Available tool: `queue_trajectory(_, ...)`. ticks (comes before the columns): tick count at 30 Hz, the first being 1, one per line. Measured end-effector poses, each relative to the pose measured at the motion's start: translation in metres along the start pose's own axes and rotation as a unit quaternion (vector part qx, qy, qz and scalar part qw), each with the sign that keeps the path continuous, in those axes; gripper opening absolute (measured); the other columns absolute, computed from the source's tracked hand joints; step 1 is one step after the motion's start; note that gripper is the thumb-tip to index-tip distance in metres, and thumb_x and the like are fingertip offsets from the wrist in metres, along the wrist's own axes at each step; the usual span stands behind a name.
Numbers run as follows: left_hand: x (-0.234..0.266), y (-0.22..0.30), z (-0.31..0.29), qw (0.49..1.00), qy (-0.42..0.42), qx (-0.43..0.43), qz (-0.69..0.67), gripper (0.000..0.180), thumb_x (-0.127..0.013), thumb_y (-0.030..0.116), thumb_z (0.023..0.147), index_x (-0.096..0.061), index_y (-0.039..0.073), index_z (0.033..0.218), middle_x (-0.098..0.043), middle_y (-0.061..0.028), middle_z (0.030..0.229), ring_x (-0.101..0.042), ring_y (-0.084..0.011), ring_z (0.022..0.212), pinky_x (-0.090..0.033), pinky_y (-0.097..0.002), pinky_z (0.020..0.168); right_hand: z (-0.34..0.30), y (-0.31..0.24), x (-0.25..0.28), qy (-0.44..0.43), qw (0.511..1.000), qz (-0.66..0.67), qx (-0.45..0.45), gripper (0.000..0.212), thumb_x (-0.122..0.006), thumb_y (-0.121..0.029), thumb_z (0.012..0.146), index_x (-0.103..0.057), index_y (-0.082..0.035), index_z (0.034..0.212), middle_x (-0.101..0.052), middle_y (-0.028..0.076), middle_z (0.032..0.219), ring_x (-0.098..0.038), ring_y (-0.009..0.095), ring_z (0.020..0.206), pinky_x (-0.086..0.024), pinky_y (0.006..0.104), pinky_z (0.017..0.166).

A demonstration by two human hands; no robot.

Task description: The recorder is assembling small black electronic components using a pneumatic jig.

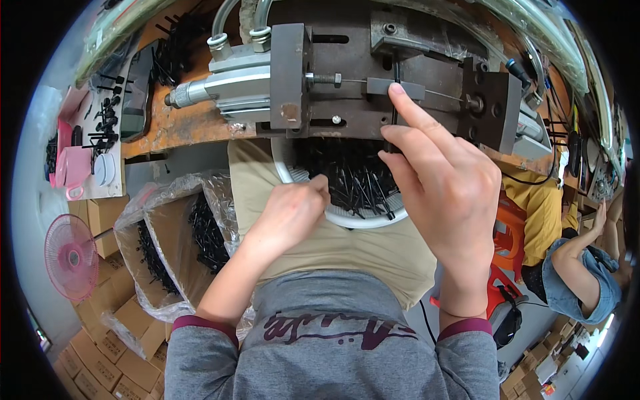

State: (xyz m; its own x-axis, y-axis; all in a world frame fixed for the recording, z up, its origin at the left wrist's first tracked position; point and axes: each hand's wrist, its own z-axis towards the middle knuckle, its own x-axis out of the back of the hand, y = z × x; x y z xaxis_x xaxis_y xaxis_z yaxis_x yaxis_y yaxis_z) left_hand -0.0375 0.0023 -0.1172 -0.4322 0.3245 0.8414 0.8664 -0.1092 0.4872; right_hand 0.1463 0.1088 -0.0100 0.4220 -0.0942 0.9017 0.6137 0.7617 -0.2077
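Note:
My right hand (443,177) pinches the lower end of a thin black rod (395,112) between thumb and fingers. Its index finger reaches forward onto a small grey metal block (380,87), across which the rod lies in the dark steel fixture (353,110). Over the left rim of a white basket (360,223) in my lap, my left hand (293,207) is closed with its fingers curled under. Whatever those fingers hold, if anything, is hidden. Many black rods (353,180) fill the basket, directly below the fixture.
Pneumatic cylinders (233,87) with hoses flank the fixture on a wooden bench (180,123). At left stand a plastic-lined box (173,240) of black parts, a pink fan (71,257) and stacked cartons (100,360). Another person (580,273) sits at far right, near a red chair (507,233).

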Motion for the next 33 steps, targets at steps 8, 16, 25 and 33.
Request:
queue_trajectory(8,-0.02,-0.007,0.002,0.984,0.175,-0.005,-0.026,0.029,-0.076,0.007,0.069,-0.066,0.004,0.095,-0.062,-0.0052,0.102,-0.064,-0.0267,0.093,-0.054,-0.0374,0.074,-0.07,0.011,-0.04,0.04,0.956,0.218,-0.193,0.017,-0.076,-0.002,0.075,-0.069,-0.005,0.09,-0.065,0.003,0.081,-0.055,0.013,0.053,-0.045,0.0256,0.047)
queue_trajectory(16,-0.076,-0.01,-0.009,0.991,0.081,-0.079,0.07,0.018,-0.068,0.007,0.067,-0.067,0.005,0.084,-0.06,-0.0057,0.086,-0.059,-0.0244,0.086,-0.048,-0.0353,0.078,-0.156,0.01,-0.14,-0.148,0.936,0.093,-0.304,0.011,-0.072,-0.018,0.08,-0.073,-0.008,0.084,-0.068,0.011,0.08,-0.067,0.03,0.068,-0.054,0.0396,0.062)
queue_trajectory(25,-0.103,-0.01,-0.011,0.98,0.123,-0.133,0.088,0.014,-0.063,0.008,0.067,-0.067,0.007,0.08,-0.057,-0.0039,0.076,-0.056,-0.0214,0.082,-0.044,-0.0329,0.076,-0.162,0.012,-0.146,-0.111,0.933,0.139,-0.314,0.013,-0.072,-0.015,0.079,-0.073,-0.004,0.086,-0.068,0.011,0.078,-0.065,0.031,0.064,-0.052,0.0398,0.063)
queue_trajectory(33,-0.075,0.023,-0.018,0.964,0.184,-0.021,-0.193,0.036,-0.078,0.016,0.074,-0.068,0.006,0.107,-0.064,-0.0051,0.093,-0.064,-0.0209,0.089,-0.051,-0.0332,0.076,-0.161,0.009,-0.078,-0.022,0.917,0.25,-0.311,0.012,-0.075,-0.002,0.077,-0.072,-0.003,0.089,-0.064,0.007,0.074,-0.06,0.015,0.055,-0.048,0.0278,0.052)
